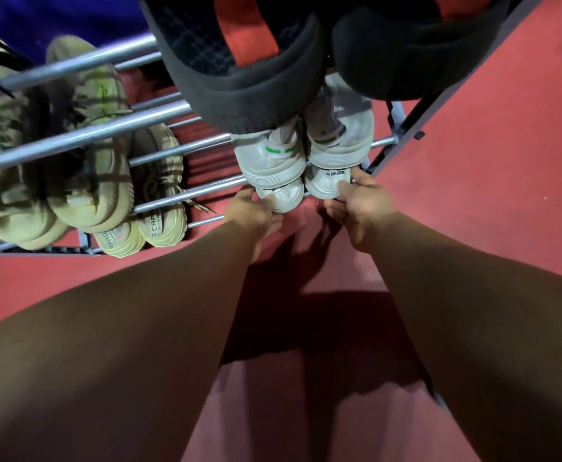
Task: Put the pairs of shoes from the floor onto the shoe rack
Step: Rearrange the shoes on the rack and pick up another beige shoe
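Note:
A metal shoe rack [186, 198] with silver bars stands on the red floor. On its lowest tier, at the right, sits a pair of small white shoes. My left hand [253, 211] holds the heel of the left white shoe [283, 196]. My right hand [359, 203] pinches the heel of the right white shoe [327, 183], marked "DESIGN". Directly above them, on the tier over it, rests a white pair with green lettering [273, 161]. The toes of the lower pair are hidden under that pair.
Beige-yellow sneakers [106, 181] fill the rack's left side on several tiers. Black and red shoes [239, 71] sit on the top tier, close to the camera. The rack's dark side frame [402, 128] is at the right. Red floor [489, 161] extends right and toward me.

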Tool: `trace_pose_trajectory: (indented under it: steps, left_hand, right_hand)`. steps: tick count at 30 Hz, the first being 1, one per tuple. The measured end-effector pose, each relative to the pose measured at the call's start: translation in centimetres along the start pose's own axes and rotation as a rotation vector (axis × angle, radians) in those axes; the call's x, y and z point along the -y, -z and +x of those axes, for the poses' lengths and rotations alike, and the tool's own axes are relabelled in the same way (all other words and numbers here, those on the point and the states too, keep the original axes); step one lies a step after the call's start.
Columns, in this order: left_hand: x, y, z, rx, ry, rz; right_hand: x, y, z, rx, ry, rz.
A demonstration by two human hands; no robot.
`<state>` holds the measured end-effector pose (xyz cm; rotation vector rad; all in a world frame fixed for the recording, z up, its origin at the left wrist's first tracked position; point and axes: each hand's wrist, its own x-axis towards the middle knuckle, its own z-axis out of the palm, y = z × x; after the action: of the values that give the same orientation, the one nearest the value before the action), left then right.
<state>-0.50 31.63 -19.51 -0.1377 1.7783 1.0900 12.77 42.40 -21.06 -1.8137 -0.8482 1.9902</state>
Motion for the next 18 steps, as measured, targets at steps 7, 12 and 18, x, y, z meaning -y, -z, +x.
trace_pose_trajectory:
  steps: [7, 12, 18]
  left_hand:
    - [-0.17, -0.17, -0.35, 0.030, 0.028, 0.001]
    - [-0.01, -0.12, -0.14, 0.033, 0.025, -0.012]
    - [0.23, 0.11, 0.13, 0.055, 0.032, 0.039]
  right_hand:
    - [-0.03, 0.09, 0.17, 0.006, 0.024, -0.051]
    - [-0.20, 0.29, 0.18, 0.008, 0.032, -0.049]
    - [-0.47, 0.16, 0.31, 0.008, 0.032, -0.051]
